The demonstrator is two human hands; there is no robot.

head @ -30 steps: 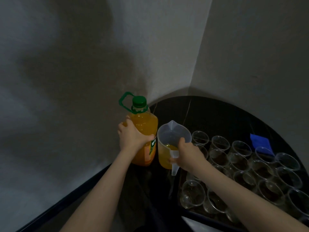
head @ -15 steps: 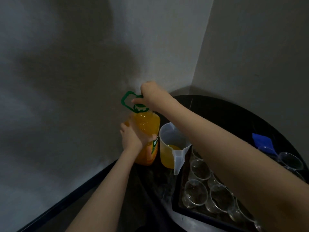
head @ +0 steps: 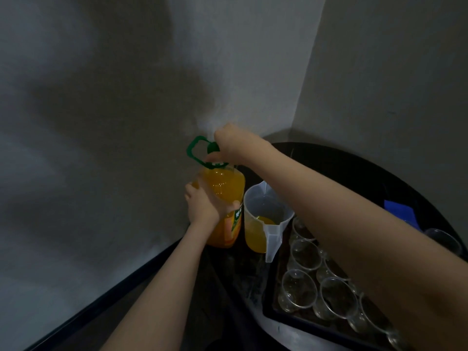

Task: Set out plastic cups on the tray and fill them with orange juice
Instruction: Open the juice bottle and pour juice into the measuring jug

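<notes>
A big orange juice bottle with a green carry handle stands at the table's left rim. My left hand grips its body. My right hand pinches the green cap at the bottle's top; the cap looks slightly raised above the neck. Right of the bottle stands a clear plastic jug with a little juice at its bottom. Several empty clear plastic cups sit in rows on a dark tray; my right forearm hides many of them.
The round black table fits into a corner between two grey walls. A blue object lies at the table's right side, with another clear cup near it. The floor drops away at the lower left.
My right hand left the jug and went up to the bottle's cap, where it now pinches it. My left hand kept holding the bottle's body.
</notes>
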